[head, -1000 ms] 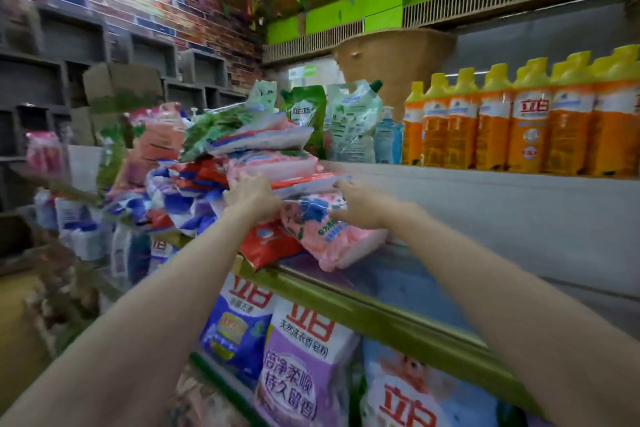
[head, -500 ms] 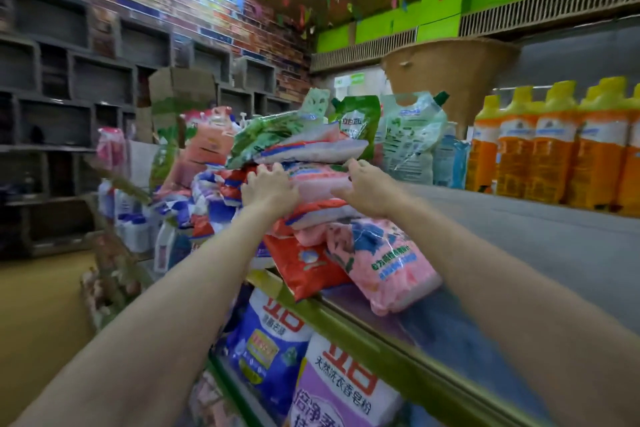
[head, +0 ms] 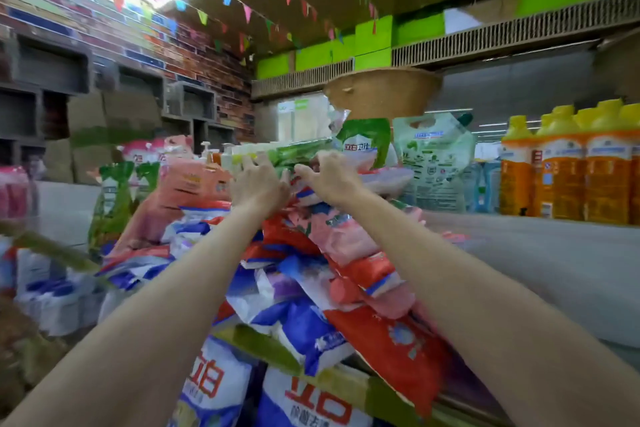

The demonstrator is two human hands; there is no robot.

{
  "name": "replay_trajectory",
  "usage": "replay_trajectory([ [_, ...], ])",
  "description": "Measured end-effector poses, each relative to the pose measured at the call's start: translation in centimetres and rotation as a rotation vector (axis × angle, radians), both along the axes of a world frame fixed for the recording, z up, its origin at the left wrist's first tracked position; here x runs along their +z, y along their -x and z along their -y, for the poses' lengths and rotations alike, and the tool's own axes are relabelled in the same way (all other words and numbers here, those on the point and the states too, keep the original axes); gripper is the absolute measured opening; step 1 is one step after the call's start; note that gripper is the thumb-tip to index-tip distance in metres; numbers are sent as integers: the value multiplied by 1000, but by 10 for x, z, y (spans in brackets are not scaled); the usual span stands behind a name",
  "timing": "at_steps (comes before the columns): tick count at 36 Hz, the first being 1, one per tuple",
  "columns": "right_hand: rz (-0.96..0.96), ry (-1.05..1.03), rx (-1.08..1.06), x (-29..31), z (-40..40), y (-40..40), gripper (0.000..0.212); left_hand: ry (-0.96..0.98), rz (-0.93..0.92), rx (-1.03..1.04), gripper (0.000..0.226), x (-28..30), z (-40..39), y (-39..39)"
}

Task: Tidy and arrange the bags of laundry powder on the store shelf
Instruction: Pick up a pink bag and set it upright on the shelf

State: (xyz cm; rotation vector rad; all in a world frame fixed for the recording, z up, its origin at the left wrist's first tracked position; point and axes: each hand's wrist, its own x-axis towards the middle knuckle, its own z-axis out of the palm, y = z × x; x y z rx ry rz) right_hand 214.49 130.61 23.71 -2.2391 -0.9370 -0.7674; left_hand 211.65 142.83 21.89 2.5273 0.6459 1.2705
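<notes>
A jumbled pile of laundry powder bags lies on the shelf: a red bag (head: 391, 340), a pink bag (head: 343, 236) and a blue-and-white bag (head: 304, 329) slump over the green shelf edge (head: 263, 347). On top of the pile lies a flat green bag (head: 304, 151). My left hand (head: 258, 184) and my right hand (head: 329, 177) are both raised to the top of the pile, close together, fingers curled on the near edge of the green bag. The view is motion-blurred.
Orange detergent bottles (head: 568, 170) line the shelf at the right. Green-and-white refill pouches (head: 433, 156) stand behind the pile. More large bags (head: 214, 388) fill the shelf below. Further bags (head: 187, 184) are stacked along the shelf to the left.
Both hands have moved up from the pink and white bags in the middle of the pile to the green bag on top. The camera has moved closer and left.
</notes>
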Motion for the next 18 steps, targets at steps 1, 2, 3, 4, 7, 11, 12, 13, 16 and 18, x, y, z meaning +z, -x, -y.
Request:
replay_trajectory([
  [1, 9, -7, -66, 5, -10, 1, 52, 3, 7, -22, 60, 1, -8, -3],
  [2, 8, 2, -131, 9, -19, 0, 57, -3, 7, -32, 58, 2, -16, -5],
  [3, -27, 15, -179, 13, -28, 0, 62, -16, 1, -42, 57, 1, -24, -8],
  [4, -86, 25, -197, 17, -37, -1, 67, -31, -5, -48, 58, 2, -30, -11],
  [7, -255, 7, -189, 20, -64, -9, 72, -78, -22, -57, 57, 2, -50, -17],
  [11, -263, 51, -266, 19, -84, -16, 71, 75, -117, -182, 59, 2, -72, -26],
  [12, -253, 70, -279, 19, -86, -18, 70, 149, -113, -233, 62, 2, -76, -27],
  [13, -245, 86, -285, 20, -90, -19, 68, 211, -96, -280, 66, 2, -82, -29],
  [16, -259, 88, -242, 21, -101, -18, 62, 287, -43, -321, 68, 1, -89, -33],
  [18, -326, 59, -178, 21, -109, -16, 62, 331, 6, -314, 57, -1, -91, -32],
])
